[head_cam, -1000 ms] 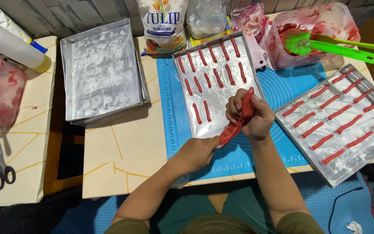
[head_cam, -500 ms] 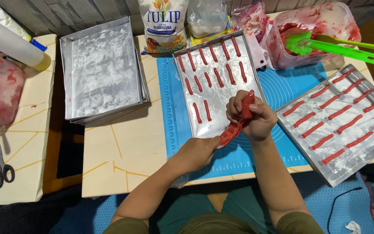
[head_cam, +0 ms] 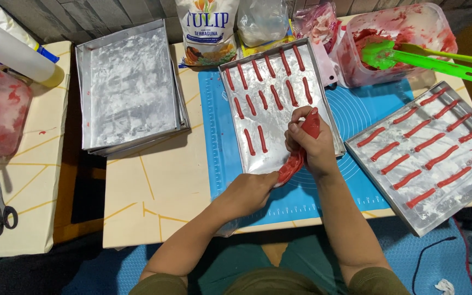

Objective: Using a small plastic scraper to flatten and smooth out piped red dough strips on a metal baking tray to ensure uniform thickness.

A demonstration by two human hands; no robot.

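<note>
My right hand [head_cam: 313, 143] is closed round a piping bag of red paste [head_cam: 298, 157], held over the near right part of a greased metal tray [head_cam: 276, 158]. That tray carries several short red piped strips [head_cam: 263, 99] in rows. My left hand [head_cam: 248, 191] pinches the bag's lower end at the tray's near edge. The tray lies on a blue silicone mat [head_cam: 350, 117].
A second tray [head_cam: 468, 188] filled with red strips lies at the right. A stack of bare greased trays [head_cam: 129, 82] sits at the left. A tub of red paste [head_cam: 394, 27] with green spatulas [head_cam: 427, 57], a flour bag [head_cam: 208, 27], a squeeze bottle [head_cam: 12, 52] and scissors [head_cam: 1, 210] stand around.
Both hands have shifted very slightly on the piping bag; the right hand's grip sits a little higher. Trays and strips look the same.
</note>
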